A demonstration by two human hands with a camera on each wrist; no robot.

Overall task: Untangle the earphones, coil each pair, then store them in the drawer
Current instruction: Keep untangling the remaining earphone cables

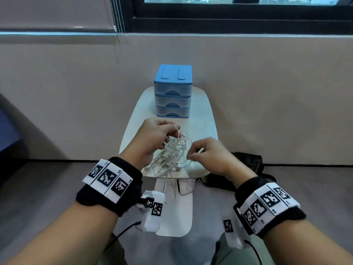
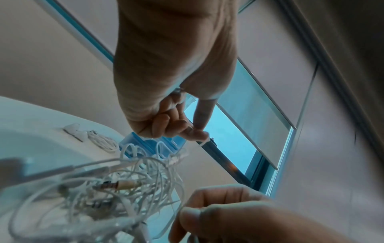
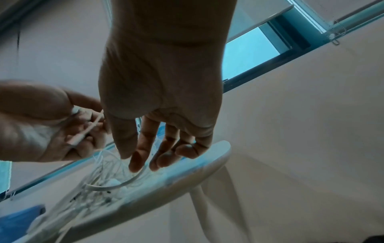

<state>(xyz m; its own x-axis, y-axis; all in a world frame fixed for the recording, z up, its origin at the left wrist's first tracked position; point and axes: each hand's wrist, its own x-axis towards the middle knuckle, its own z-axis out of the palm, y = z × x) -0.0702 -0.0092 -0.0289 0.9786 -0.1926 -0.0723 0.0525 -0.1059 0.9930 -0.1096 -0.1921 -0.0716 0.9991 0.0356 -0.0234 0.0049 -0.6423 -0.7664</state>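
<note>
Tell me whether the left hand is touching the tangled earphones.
Touching. In the left wrist view, the left hand pinches a white cable of the tangled earphones between thumb and fingertip, lifting it above the table.

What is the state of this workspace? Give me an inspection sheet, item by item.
Surface: small white table, bare at its right side.
Job's things: earphones in one white tangle, not coiled; blue drawer unit at the table's far end, all three drawers shut.
Clutter: black bag on the floor to the right.
Hands: left hand pinches a strand and lifts the tangle; right hand pinches a strand at its near side.
Cables: earphone loops hang over the table's near edge; black leads run from the wrist cameras.
Surroundings: beige wall, window, bead chain.
</note>
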